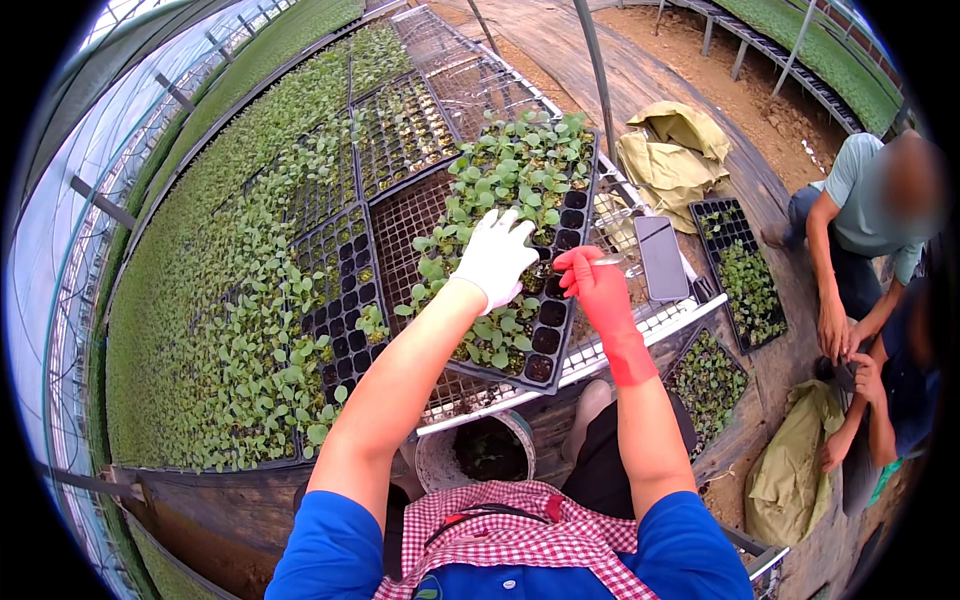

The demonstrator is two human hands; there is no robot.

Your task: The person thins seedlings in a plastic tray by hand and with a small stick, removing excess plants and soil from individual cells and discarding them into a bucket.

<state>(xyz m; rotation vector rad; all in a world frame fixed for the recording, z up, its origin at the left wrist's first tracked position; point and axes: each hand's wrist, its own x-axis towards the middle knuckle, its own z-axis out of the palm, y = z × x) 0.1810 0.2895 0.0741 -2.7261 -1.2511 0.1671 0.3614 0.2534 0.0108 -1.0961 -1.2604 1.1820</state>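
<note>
Seedlings (500, 180) are best steadied lightly by the left hand (496, 262), fingers apart, with fingers of the right hand (600, 292) clamped on the metal tool (608, 260).

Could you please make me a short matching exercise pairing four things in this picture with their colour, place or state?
Column one:
1. Left hand
2. Right hand
3. Phone
4. Bucket

Column two:
A. Lying to the right of the seedling tray
B. Gloved in red, holding a slim metal tool
C. Pale-walled, with dark material inside
D. Gloved in white, over the leafy seedlings

Pairs: 1-D, 2-B, 3-A, 4-C
</note>
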